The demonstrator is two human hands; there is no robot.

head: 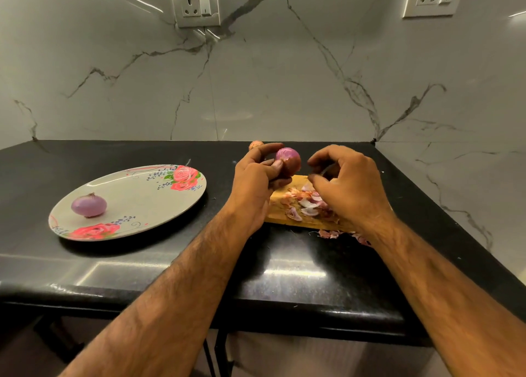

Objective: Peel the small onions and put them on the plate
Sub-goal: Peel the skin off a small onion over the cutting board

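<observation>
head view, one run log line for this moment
left hand: holds onion | right hand: curled, contents unclear | plate: one peeled onion | board: peel scraps

No legible text, label, brand, number or sign anywhere in view.
</observation>
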